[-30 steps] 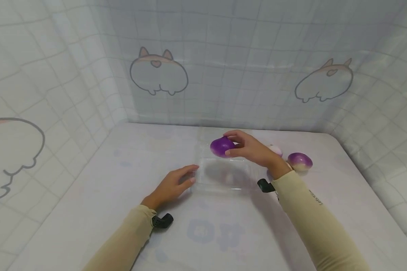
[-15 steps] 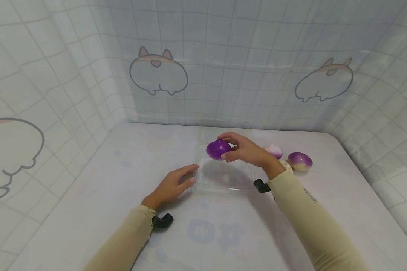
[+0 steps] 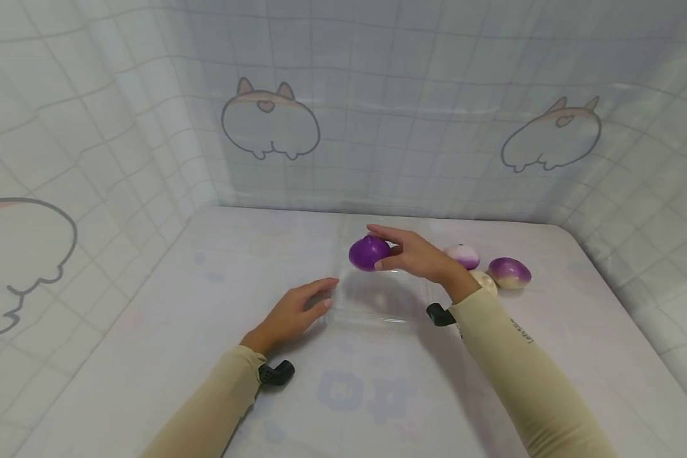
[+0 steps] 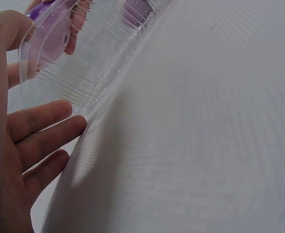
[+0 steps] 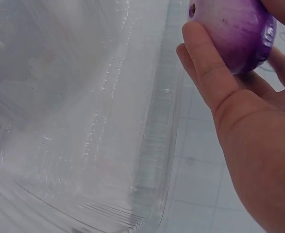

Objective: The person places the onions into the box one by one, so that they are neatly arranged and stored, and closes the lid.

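Note:
My right hand [image 3: 415,254] holds a purple onion [image 3: 368,253] by its right side, above a clear plastic box [image 3: 380,319]. In the right wrist view the onion [image 5: 232,34] shows a pale underside with a small dark hole, and fingers curve round it. My left hand [image 3: 289,315] is at the box's left side with its fingers extended, holding nothing. The left wrist view shows that hand [image 4: 40,141] beside the ribbed wall of the box [image 4: 69,90]; whether every fingertip touches it I cannot tell.
Right of the box, on the white table [image 3: 217,286], lie a pinkish-white onion [image 3: 464,256], a cream one [image 3: 485,282] partly behind the right forearm, and a purple-and-cream one [image 3: 509,273]. The transparent lid flap [image 3: 349,224] lies behind the box. Gridded curtains [image 3: 378,127] enclose the table.
My right hand has moved slightly left and down with the purple onion, then almost stopped. The pinkish-white onion has come more into view. My left hand has stayed put.

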The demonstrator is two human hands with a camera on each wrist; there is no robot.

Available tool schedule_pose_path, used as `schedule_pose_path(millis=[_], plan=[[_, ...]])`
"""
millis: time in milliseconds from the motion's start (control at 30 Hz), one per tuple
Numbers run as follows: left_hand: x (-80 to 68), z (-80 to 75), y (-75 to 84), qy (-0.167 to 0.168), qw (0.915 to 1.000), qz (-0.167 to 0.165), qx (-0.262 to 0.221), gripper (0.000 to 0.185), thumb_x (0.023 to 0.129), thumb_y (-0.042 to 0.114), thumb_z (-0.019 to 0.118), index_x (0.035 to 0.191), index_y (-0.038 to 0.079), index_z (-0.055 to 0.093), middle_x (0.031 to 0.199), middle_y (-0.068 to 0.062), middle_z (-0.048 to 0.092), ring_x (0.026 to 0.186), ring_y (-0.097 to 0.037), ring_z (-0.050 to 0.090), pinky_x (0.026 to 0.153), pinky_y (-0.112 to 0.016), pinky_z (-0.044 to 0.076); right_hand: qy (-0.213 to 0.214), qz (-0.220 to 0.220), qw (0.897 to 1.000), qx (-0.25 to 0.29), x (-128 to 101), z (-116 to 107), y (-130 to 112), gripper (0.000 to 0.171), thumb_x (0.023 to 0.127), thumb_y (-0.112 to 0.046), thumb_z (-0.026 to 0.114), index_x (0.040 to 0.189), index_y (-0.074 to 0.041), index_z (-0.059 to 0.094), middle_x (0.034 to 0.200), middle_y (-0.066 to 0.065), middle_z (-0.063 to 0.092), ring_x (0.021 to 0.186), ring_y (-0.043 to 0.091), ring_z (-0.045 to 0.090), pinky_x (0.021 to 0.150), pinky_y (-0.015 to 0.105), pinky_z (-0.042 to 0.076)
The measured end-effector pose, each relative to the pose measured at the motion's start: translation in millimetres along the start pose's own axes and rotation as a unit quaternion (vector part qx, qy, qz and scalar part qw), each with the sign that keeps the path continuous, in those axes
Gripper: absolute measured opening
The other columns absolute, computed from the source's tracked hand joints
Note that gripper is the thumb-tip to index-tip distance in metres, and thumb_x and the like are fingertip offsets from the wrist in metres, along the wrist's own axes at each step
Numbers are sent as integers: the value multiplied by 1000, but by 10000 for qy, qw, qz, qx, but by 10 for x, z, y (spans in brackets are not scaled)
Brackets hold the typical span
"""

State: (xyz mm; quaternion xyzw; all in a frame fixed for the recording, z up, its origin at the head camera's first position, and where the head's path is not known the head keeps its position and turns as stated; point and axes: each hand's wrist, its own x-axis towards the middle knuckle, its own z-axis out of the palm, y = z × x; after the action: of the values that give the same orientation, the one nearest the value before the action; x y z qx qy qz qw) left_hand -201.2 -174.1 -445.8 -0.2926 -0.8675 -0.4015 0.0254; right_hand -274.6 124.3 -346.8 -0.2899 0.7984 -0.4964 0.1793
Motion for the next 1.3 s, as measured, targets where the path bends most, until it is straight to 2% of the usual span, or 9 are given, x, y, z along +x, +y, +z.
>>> schedule_pose_path(millis=[233, 567, 767, 867, 1000, 1133, 1300], plan=[[4, 5, 3, -2, 10000, 0, 28, 48, 103, 33, 57, 146, 13, 53, 146, 2, 54, 136, -14, 47, 114, -40, 36, -21, 124, 9999, 67, 36, 2, 10, 67, 88, -12, 75, 149, -24, 49, 143, 7, 53, 121, 27, 60, 98, 43, 52], [-2, -10, 27, 45, 10000, 30, 31, 47, 103, 33, 57, 145, 12, 54, 144, 2, 55, 136, -14, 48, 113, -40, 37, -51, 168, 9995, 247, 56, 31, 5, 68, 84, -5, 74, 146, -21, 50, 142, 8, 51, 119, 28, 60, 97, 44, 52], [-4, -7, 23, 41, 10000, 72, 3, 47, 103, 32, 58, 145, 11, 54, 145, 2, 55, 136, -14, 47, 114, -40, 36, -18, 223, 9991, 358, 63, 45, 4, 65, 83, -6, 74, 142, -24, 53, 137, 7, 53, 116, 27, 62, 96, 43, 52], [-2, -6, 16, 72, 9999, 140, 24, 47, 103, 31, 57, 145, 11, 54, 144, 1, 55, 135, -15, 48, 113, -40, 37, -36, 169, 9985, 522, 73, 51, -6, 59, 87, -8, 71, 142, -21, 52, 135, 11, 52, 114, 29, 63, 94, 43, 54], [-5, -12, 18, 101, 9998, 189, 46, 47, 103, 31, 57, 145, 11, 53, 144, 1, 56, 135, -16, 49, 113, -41, 37, 6, 115, 9978, 650, 103, 57, -12, 46, 97, -18, 67, 141, -16, 53, 134, 13, 53, 111, 30, 65, 90, 41, 57], [-10, -21, 31, 84, 9999, 128, 15, 47, 103, 32, 56, 146, 12, 53, 144, 2, 56, 135, -15, 48, 114, -40, 36, 61, 51, 9994, 349, 139, 74, -31, 44, 98, -23, 67, 140, -15, 56, 138, 10, 52, 114, 30, 63, 88, 40, 58], [-8, -21, 47, 21, 10000, 40, -70, 47, 104, 33, 56, 146, 13, 53, 145, 3, 55, 136, -13, 47, 114, -40, 36, 108, 220, 9996, -117, 158, 100, -67, 57, 94, -23, 73, 146, -20, 52, 146, 5, 49, 119, 29, 61, 94, 42, 54]])
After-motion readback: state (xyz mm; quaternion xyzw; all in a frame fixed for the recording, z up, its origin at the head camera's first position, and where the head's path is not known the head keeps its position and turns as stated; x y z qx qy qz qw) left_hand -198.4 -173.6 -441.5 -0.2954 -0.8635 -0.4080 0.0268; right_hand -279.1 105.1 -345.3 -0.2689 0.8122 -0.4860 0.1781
